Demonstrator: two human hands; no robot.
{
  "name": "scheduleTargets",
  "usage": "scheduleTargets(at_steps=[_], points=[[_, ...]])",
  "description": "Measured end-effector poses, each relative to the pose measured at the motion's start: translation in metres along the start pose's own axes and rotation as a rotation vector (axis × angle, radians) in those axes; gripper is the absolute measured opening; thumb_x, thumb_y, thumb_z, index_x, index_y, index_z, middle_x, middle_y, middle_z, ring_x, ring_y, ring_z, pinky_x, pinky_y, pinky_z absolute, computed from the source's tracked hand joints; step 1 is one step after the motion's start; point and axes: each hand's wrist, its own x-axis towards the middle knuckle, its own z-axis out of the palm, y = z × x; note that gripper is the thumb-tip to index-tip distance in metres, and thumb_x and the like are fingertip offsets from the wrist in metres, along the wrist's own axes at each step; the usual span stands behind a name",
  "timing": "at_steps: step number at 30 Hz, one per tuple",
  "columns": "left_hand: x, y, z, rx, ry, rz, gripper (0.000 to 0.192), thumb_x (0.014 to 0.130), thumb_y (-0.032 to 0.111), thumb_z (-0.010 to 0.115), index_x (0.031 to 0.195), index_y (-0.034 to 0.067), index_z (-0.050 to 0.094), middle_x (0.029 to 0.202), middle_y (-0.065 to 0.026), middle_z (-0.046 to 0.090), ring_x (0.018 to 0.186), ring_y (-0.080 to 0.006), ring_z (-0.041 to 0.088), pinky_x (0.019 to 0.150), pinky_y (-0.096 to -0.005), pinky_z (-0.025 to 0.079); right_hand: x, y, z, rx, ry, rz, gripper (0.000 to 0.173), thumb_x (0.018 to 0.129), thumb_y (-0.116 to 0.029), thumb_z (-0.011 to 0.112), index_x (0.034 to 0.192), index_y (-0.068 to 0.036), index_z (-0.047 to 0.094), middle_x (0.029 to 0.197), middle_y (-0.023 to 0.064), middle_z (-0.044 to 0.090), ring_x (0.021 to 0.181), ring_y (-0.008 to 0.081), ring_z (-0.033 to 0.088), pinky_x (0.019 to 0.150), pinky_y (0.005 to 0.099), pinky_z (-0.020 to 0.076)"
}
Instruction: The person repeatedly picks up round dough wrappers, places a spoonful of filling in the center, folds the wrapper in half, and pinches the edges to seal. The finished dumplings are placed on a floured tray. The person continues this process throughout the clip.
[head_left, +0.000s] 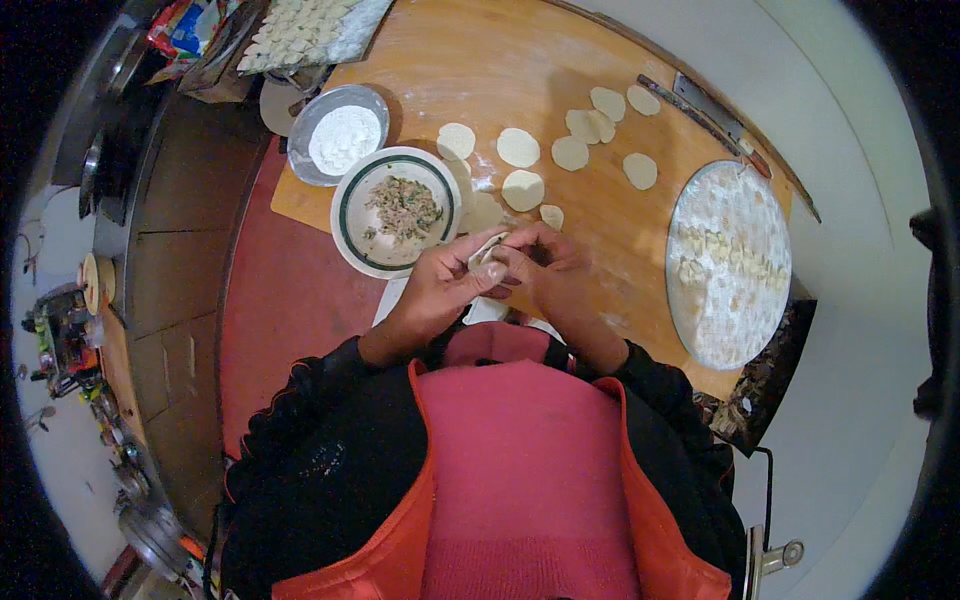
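A folded dough wrapper (486, 252) is held between my two hands, above the near edge of the table. My left hand (442, 281) grips it from the left, thumb along its near side. The fingers of my right hand (541, 259) pinch its right end; that hand is slightly blurred. Whether filling lies inside the fold is hidden. Just left of my hands stands a white bowl with a green band (346, 217), holding a chopped filling (405, 206). Flat round dough wrappers (523, 190) lie scattered on the wooden table beyond my hands.
A metal bowl of white flour (345, 140) stands behind the filling bowl. At right, a round floured tray (720, 322) carries small dumplings (731, 253). A long knife-like tool (697, 112) lies along the wall. Rows of dumplings (300, 34) cover a board at the far left.
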Motion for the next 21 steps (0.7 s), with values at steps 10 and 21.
scheduleTargets(at_steps=[10, 21], points=[[0.015, -0.013, 0.020, -0.085, -0.041, -0.049, 0.039, 0.096, 0.016, 0.047, 0.132, 0.000, 0.044, 0.099, -0.0054, 0.058, 0.079, -0.0088, 0.056, 0.066, -0.0229, 0.047, -0.017, -0.008, -0.044, -0.296, 0.060, -0.330, 0.026, 0.076, -0.012, 0.071, 0.100, -0.006, 0.062, 0.100, 0.0058, 0.060, 0.089, 0.0140, 0.056, 0.072, 0.0281, 0.0478], [0.022, -0.019, 0.047, -0.372, -0.068, -0.058, 0.042, 0.098, 0.021, 0.044, 0.134, -0.001, 0.040, 0.087, -0.0003, 0.054, 0.074, -0.0065, 0.047, 0.063, -0.0211, 0.040, -0.029, -0.001, -0.059, -0.484, 0.014, -0.534, 0.036, 0.085, -0.027, 0.058, 0.117, -0.010, 0.055, 0.119, 0.0141, 0.052, 0.116, 0.0324, 0.046, 0.096, 0.0420, 0.0399]])
